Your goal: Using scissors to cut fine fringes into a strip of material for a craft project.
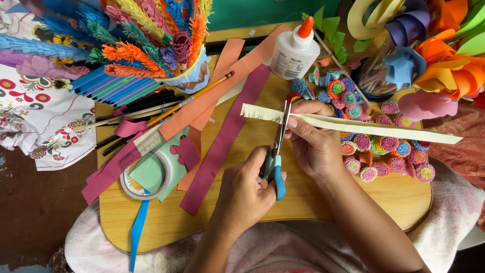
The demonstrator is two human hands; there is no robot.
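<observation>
Nearest, left hand (247, 189) grip closes on blue-handled scissors (277, 151), blades straddling the cream paper strip (353, 126), which right hand (316, 144) pinches taut just beside them for fringing.

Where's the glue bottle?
In the head view, the white glue bottle with the orange cap lies at the top middle of the wooden board, just above the little paper flowers.

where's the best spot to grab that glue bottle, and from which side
Probably around the white body of the glue bottle, below the orange cap. It lies tilted on the board's far edge; come from the near left, since paper flowers crowd its right.
</observation>
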